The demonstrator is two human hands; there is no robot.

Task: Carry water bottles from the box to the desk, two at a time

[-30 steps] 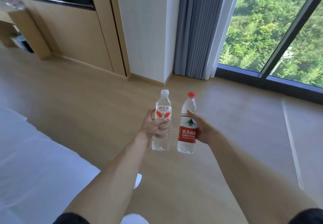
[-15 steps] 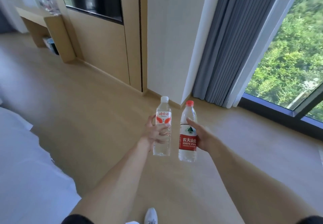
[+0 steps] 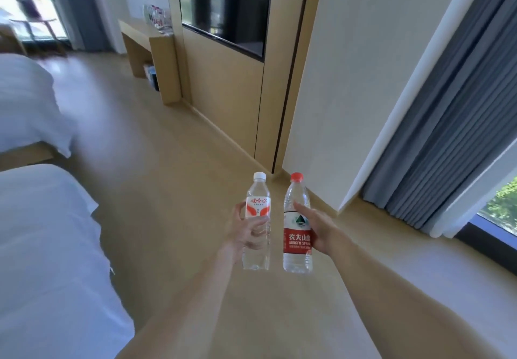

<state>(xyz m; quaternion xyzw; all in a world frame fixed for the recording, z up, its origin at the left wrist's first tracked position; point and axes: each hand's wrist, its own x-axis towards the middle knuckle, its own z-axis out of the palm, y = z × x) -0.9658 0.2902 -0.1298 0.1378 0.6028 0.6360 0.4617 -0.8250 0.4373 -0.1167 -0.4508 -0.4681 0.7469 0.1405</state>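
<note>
Head view looks down, forward over floor (image 3: 156, 179).

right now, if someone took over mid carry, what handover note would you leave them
Left hand grips the clear white-capped water bottle, upright.
Right hand grips the clear red-capped, red-labelled water bottle, upright, beside the other.
Done: both bottles picked up, held above the wood floor.
Left: carry them to the light wooden desk ahead on the left, where blurred items that may be bottles already stand, and set them down. The box is out of view.
</note>
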